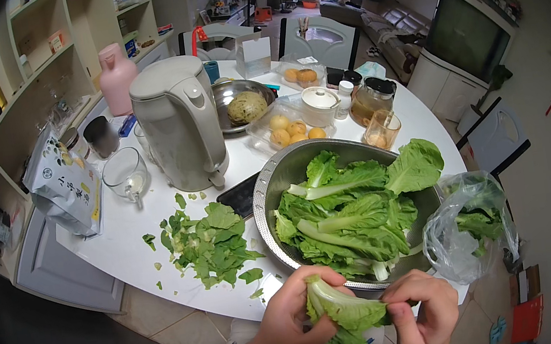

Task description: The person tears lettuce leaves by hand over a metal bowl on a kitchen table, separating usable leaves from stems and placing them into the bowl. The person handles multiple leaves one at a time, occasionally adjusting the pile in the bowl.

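Observation:
A green lettuce leaf (347, 307) with a pale rib is held between both hands, just in front of the table's near edge. My left hand (296, 317) grips its rib end, and my right hand (421, 310) pinches the leaf's other end between thumb and fingers. Right beyond the hands stands a perforated metal basin (270, 194) holding many whole lettuce leaves (350, 214). On the white table left of the basin lies a loose heap of torn leaf pieces (212, 244). A clear plastic bag (450, 248) with leafy greens inside sits against the basin's right side.
A large electric kettle (175, 133) stands behind the heap, a glass mug (125, 172) to its left. A dark phone (239, 195) lies partly under the basin's rim. Farther back are a tray of round yellow fruit (280, 129), a glass pot (373, 97) and an amber glass (383, 130).

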`<action>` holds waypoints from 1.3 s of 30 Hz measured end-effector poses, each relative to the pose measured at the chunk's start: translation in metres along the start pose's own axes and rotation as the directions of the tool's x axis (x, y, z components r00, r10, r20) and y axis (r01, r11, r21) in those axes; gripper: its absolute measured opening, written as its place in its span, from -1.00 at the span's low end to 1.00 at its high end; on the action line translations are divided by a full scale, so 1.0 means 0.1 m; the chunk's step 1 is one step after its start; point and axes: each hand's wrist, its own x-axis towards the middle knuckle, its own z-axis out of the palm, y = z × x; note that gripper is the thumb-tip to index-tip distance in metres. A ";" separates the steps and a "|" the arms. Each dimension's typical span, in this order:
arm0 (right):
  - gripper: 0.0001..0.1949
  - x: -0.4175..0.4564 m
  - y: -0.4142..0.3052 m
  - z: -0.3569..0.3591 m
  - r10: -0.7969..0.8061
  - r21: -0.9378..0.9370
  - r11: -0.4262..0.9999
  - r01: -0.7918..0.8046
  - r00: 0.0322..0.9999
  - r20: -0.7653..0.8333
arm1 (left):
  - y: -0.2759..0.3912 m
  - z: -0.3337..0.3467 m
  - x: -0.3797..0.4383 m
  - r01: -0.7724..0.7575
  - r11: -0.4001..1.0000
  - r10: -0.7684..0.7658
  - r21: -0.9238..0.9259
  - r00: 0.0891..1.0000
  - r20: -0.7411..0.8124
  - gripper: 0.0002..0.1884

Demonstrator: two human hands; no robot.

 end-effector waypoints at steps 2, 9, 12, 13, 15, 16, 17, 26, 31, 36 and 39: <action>-0.93 -0.07 0.27 0.08 -0.047 0.058 0.997 0.047 0.999 0.005 | 0.04 -0.01 -0.06 -0.005 0.997 0.007 0.077 1.000 -0.020 -0.57; -0.89 -0.02 0.27 0.10 0.139 0.057 0.989 -0.133 0.983 -0.120 | 0.15 -0.03 -0.05 0.277 0.959 -0.268 -0.052 0.954 0.136 -0.61; -0.67 0.01 0.29 0.14 -0.087 0.120 0.989 0.086 0.996 0.004 | 0.12 -0.03 -0.09 0.215 0.976 -0.212 -0.022 0.973 0.097 -0.68; -0.59 0.01 0.27 0.14 -0.131 0.062 0.990 0.129 0.991 0.041 | 0.13 -0.03 -0.10 0.209 0.978 -0.208 -0.007 0.976 0.067 -0.70; -0.42 0.01 0.20 0.15 -0.212 -0.049 0.974 0.219 0.970 0.120 | 0.11 -0.04 -0.12 0.193 0.981 -0.194 0.018 0.980 0.042 -0.75; -0.45 0.04 0.19 0.16 -0.242 -0.114 0.961 0.250 0.967 0.077 | 0.07 -0.05 -0.13 0.183 0.983 -0.185 0.026 0.982 0.047 -0.78; -0.48 0.05 0.22 0.13 -0.254 -0.144 0.953 0.267 0.962 0.102 | 0.05 -0.06 -0.14 0.174 0.984 -0.175 0.035 0.983 0.052 -0.80; -0.78 0.10 0.38 -0.04 -0.107 0.094 0.990 0.104 0.994 0.030 | 0.40 0.03 -0.11 0.165 0.846 -0.238 0.508 0.968 0.083 -0.90; -0.83 0.00 0.42 -0.04 -0.017 0.148 0.989 0.013 1.000 0.025 | 0.42 -0.01 -0.18 0.204 0.758 -0.295 0.619 0.954 0.046 -0.88; -0.91 -0.04 0.53 -0.27 0.061 0.002 0.998 -0.063 0.963 -0.261 | 0.44 -0.02 -0.27 0.249 0.869 -0.290 0.428 0.956 0.032 -0.83; -0.92 -0.10 0.59 -0.48 0.256 0.282 0.948 -0.149 0.881 -0.398 | 0.25 -0.26 -0.40 0.124 0.992 -0.124 0.030 0.992 -0.018 -0.73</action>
